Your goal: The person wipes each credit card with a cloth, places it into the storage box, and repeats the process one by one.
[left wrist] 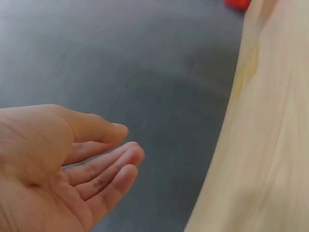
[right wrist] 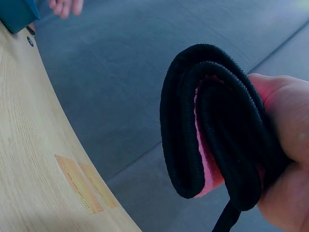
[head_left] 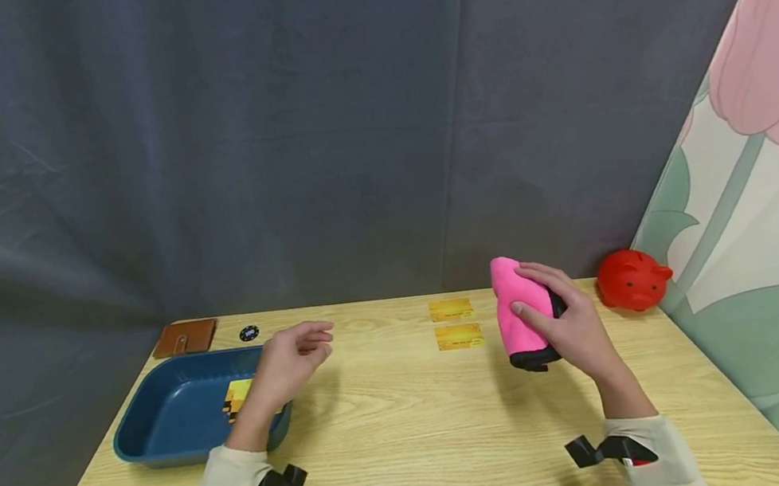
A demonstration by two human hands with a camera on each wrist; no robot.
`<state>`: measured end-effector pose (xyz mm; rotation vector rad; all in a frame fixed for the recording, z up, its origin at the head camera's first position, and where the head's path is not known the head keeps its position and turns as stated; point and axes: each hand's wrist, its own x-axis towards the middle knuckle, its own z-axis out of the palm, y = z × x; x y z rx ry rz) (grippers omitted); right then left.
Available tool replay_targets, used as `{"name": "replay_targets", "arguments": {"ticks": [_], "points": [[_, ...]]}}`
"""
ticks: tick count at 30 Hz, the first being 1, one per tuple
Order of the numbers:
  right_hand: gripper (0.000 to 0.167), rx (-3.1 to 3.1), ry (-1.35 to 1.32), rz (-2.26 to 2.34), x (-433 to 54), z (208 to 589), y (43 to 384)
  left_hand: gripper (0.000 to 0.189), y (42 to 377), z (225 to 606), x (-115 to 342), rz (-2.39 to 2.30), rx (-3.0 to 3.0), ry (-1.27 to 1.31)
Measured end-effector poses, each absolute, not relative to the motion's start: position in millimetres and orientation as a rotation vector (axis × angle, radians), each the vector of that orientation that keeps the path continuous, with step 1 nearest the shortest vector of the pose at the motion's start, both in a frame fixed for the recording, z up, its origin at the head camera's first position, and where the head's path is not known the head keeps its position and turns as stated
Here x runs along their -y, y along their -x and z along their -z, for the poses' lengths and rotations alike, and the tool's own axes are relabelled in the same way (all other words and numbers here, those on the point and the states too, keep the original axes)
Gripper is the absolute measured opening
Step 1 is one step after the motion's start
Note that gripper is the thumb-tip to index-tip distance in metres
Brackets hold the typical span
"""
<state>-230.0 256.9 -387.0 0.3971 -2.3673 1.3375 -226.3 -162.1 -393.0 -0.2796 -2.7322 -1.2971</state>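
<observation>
My right hand (head_left: 575,326) grips a folded pink cloth (head_left: 518,312) with black edging, held up over the right part of the table. In the right wrist view, the folded layers of its black edge (right wrist: 193,116) face the camera, and a black loop hangs below. Raised beside the right end of a blue basin (head_left: 179,419), my left hand (head_left: 287,359) holds nothing, its fingers loosely bent. The left wrist view shows its palm (left wrist: 53,179) with nothing in it. A yellow and black card (head_left: 236,395) lies in the basin, partly hidden by my left forearm.
Two gold cards, a far one (head_left: 451,310) and a near one (head_left: 459,337), lie left of the cloth. A red piggy bank (head_left: 632,279) stands at the back right. Behind the basin are a brown wallet (head_left: 184,338) and a black poker chip (head_left: 249,333).
</observation>
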Motion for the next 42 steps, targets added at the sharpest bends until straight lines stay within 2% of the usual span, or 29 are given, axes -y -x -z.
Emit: {"name": "replay_targets", "arguments": {"ticks": [7,12,19,27,42], "points": [[0.053,2.357,-0.396,-1.306,-261,389,230,0.035,246,424,78,1.5,2.687,0.506],[0.053,2.351,-0.404,-1.294,-263,390,230,0.038,262,455,47,1.685,2.689,0.598],[0.053,2.355,-0.373,-1.29,-265,389,230,0.039,289,475,32,1.862,2.617,0.518],[0.052,2.37,-0.337,-1.312,-271,389,231,0.043,312,491,23,1.833,2.668,0.472],[0.051,2.382,-0.207,-1.365,-292,400,238,0.05,321,489,17,1.649,2.825,0.475]]}}
